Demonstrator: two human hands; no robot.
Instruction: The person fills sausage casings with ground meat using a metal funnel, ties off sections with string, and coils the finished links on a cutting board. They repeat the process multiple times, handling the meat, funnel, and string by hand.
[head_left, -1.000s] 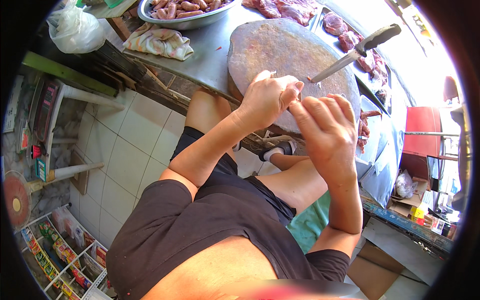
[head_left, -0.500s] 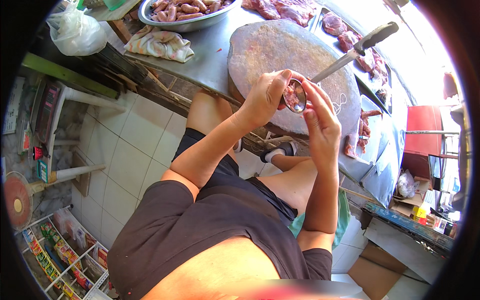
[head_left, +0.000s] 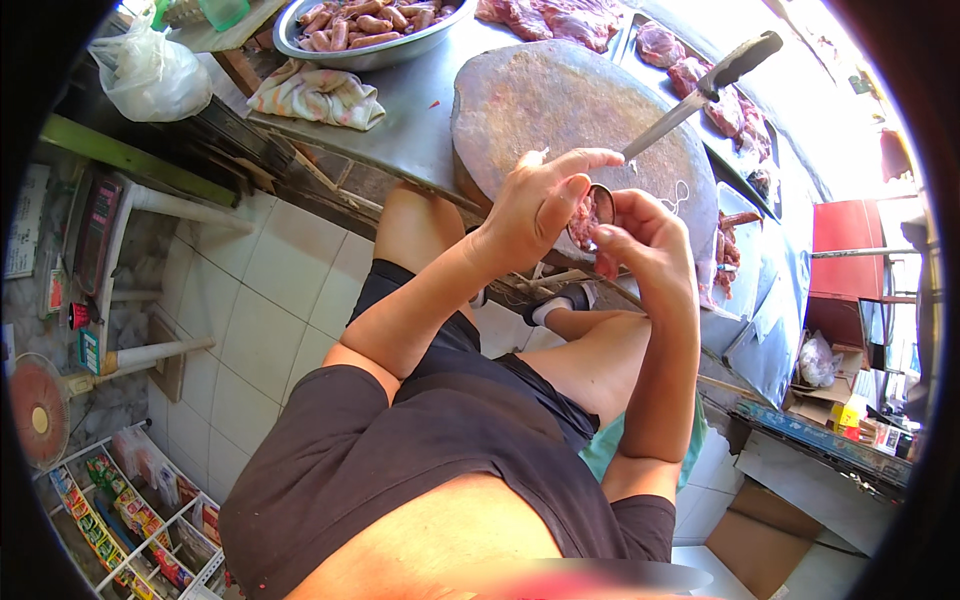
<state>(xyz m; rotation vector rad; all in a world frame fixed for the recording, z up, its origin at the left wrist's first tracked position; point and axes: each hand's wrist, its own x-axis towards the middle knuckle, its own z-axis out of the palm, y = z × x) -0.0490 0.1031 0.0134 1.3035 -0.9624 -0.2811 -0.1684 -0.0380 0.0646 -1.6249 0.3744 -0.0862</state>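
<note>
My left hand (head_left: 535,205) is closed around a small round metal-rimmed piece, like a funnel (head_left: 603,203), its index finger stretched out past the rim. Chopped raw meat (head_left: 583,222) fills its mouth. My right hand (head_left: 650,235) is at the other side, fingers curled and thumb pressed to the meat; a reddish bit hangs below the thumb. Both hands are over the near edge of a round wooden chopping block (head_left: 540,95). A black-handled knife (head_left: 690,105) slants up from the block just beyond my hands. A loop of white string (head_left: 680,197) lies on the block.
A metal bowl (head_left: 400,52) of sausages stands at the back left of the metal table (head_left: 415,105), near a crumpled cloth (head_left: 315,95). Large raw cuts (head_left: 560,20) lie behind the block. Trays with meat (head_left: 725,110) line its right. A white plastic bag (head_left: 150,75) sits far left.
My right hand has shifted slightly right and down, its fingers curling in from a straighter pose. The funnel has tilted and my left index finger has stretched out. The view has shifted slightly.
</note>
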